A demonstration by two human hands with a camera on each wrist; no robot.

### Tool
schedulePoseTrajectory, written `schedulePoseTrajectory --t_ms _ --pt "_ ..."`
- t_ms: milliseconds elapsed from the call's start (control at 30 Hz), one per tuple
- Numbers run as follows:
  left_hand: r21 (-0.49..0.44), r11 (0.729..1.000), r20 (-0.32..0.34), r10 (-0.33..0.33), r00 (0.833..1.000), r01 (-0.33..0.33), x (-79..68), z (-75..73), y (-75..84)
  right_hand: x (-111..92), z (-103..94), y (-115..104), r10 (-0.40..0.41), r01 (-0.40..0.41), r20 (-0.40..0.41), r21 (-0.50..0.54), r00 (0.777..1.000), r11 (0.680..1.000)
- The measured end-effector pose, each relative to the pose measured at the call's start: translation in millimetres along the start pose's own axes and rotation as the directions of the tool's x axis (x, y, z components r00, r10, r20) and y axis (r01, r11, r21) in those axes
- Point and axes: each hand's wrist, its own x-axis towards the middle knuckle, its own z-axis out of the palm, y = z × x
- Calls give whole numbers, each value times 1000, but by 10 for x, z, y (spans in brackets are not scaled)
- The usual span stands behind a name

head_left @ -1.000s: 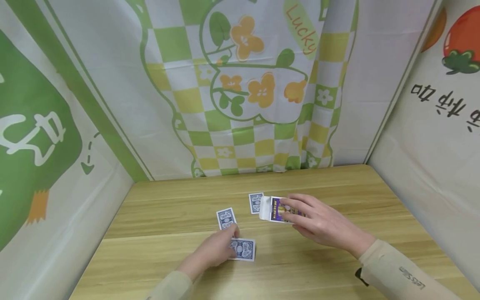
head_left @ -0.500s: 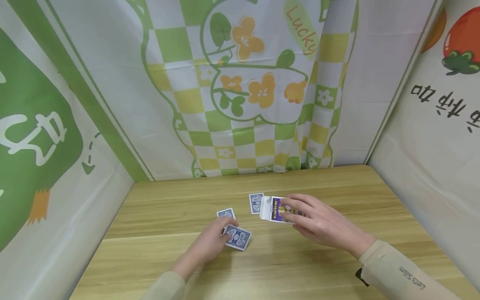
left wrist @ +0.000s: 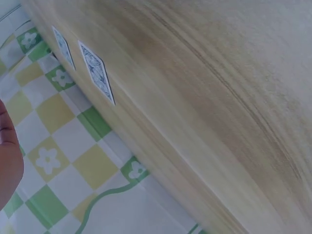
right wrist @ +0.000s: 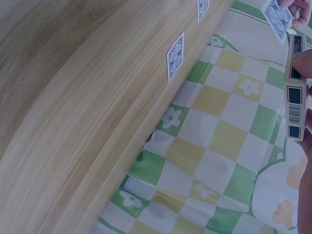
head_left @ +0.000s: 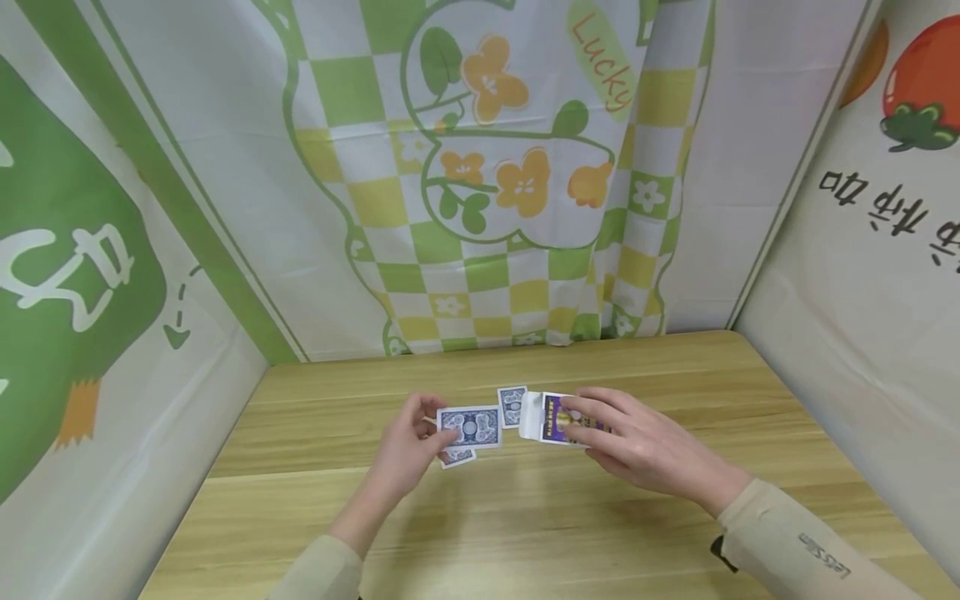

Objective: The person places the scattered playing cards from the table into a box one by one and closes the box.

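Note:
Between thumb and fingers, my left hand (head_left: 408,446) pinches a blue-backed playing card (head_left: 472,427), back side up and level with the box mouth. Whether more cards lie behind it, I cannot tell. My right hand (head_left: 645,442) grips a purple card box (head_left: 555,418) from above; its white flap (head_left: 531,417) stands out toward the left hand. A second playing card (head_left: 459,457) lies on the table, partly hidden below the held one. Another card (head_left: 512,400) lies behind the flap. In the right wrist view the box side (right wrist: 294,109) carries a barcode.
The wooden table (head_left: 525,533) has its back edge against a checkered green and yellow curtain (head_left: 480,275). Printed fabric walls stand at the left (head_left: 202,400) and right (head_left: 847,358).
My left hand has lifted the card off the near part of the table and carried it away from me, up to the box flap. The right hand and box have stayed in place.

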Motion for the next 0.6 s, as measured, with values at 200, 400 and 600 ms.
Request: schedulePoseTrajectory --t_ms 200,400,600 --pt "-64 998 -64 -6 998 2 15 -4 77 9 -4 -4 3 -3 6 0 1000 1000" --pt "-142 990 -79 4 997 -15 12 8 167 8 0 -9 6 -6 9 -5 1000 1000" --pt "-216 976 -85 0 996 -19 -2 40 262 11 5 -5 4 -4 6 -2 1000 1000"
